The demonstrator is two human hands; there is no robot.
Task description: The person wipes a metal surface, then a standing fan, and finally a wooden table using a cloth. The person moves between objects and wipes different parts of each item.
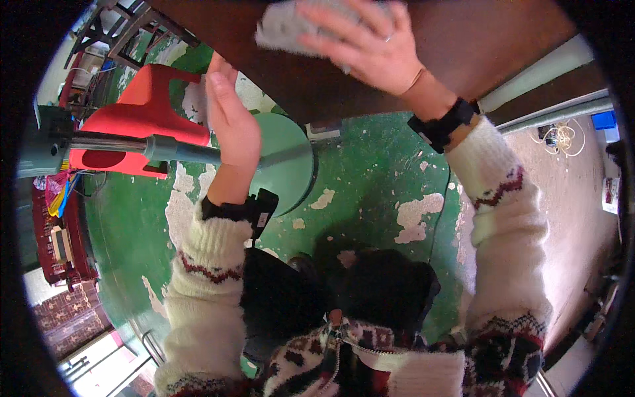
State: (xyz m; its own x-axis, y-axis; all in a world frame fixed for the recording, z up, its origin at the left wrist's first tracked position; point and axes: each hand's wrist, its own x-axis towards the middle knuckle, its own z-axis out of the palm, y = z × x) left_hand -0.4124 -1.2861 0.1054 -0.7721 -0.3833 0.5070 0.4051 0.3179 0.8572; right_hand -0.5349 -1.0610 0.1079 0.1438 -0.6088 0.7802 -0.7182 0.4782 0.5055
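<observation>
My right hand (364,47) presses flat on a grey-white cloth (287,30), its fingers spread over it, against the dark brown wooden panel (278,79) at the top of the view. Hand and cloth are blurred. My left hand (230,111) is raised at the panel's left edge, palm turned sideways; its fingertips are partly hidden beside the edge, and I see nothing in it. A black band is strapped around each wrist.
A red plastic chair (149,119) stands at left. Nearer is a standing fan's pole (188,151) with a round green base (287,164) on the worn green floor (367,183). A tangled white cable (563,139) lies at right, near a blue container (603,120).
</observation>
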